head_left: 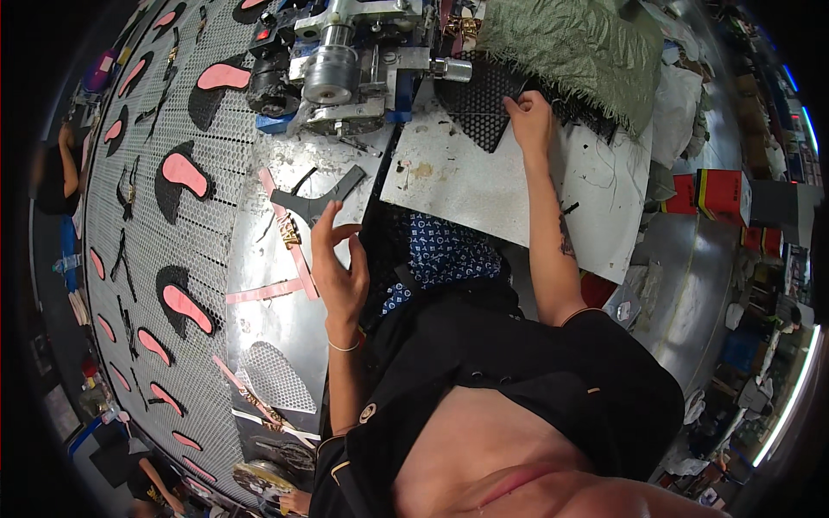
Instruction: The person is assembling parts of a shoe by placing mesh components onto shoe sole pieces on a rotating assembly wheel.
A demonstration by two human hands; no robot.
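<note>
My left hand (341,274) is over the metal bench, thumb and fingers apart. Its fingertips touch or nearly touch a dark grey forked strap piece (309,204), and nothing shows gripped in it. To the left of this hand are pink straps (275,291) with a gold-coloured ornament (287,231). Farther off, my right hand (531,125) pinches the right edge of a black perforated piece (485,110) with a pointed near end. That piece lies partly on a whitish board (449,177); a green woven sack (574,60) covers more black perforated material beside my hand.
A roller machine (332,78) stands ahead, between my hands. Left runs a perforated conveyor (224,168) carrying pink-and-black sole pieces (185,175) and dark straps. A white mesh piece (275,380) lies near left. Red boxes (724,195) stand at right. Other people work along the conveyor's far side.
</note>
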